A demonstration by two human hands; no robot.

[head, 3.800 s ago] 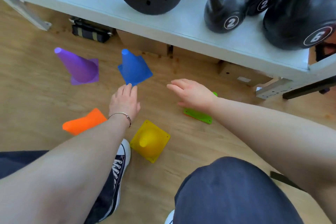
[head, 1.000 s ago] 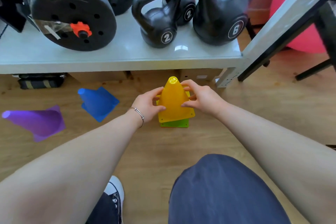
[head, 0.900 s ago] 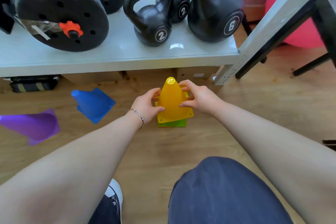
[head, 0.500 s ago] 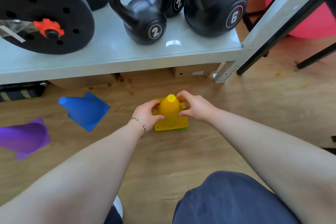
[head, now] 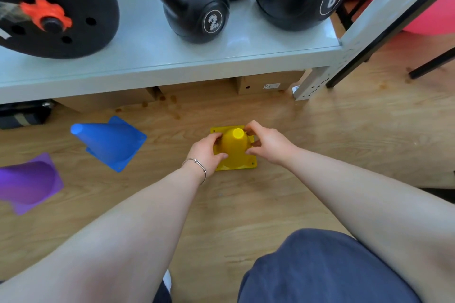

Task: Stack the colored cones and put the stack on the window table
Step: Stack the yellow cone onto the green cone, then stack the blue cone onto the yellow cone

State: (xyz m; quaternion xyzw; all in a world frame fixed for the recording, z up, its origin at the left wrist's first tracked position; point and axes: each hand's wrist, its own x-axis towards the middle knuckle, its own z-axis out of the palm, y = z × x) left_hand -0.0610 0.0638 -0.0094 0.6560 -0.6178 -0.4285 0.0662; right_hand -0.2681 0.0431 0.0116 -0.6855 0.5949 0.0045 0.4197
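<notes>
Yellow cone (head: 234, 149) upright on floor; blue cone (head: 110, 141), purple cone (head: 28, 183) tipped, left.

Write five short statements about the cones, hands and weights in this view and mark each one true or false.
1. Both the left hand and the right hand grip the yellow cone. True.
2. The blue cone stands upright. False: it lies on its side.
3. The purple cone lies left of the blue cone. True.
4. The yellow cone sits on the shelf. False: it is on the floor.
5. The nearest kettlebell is marked 6. False: it is marked 2.
</notes>
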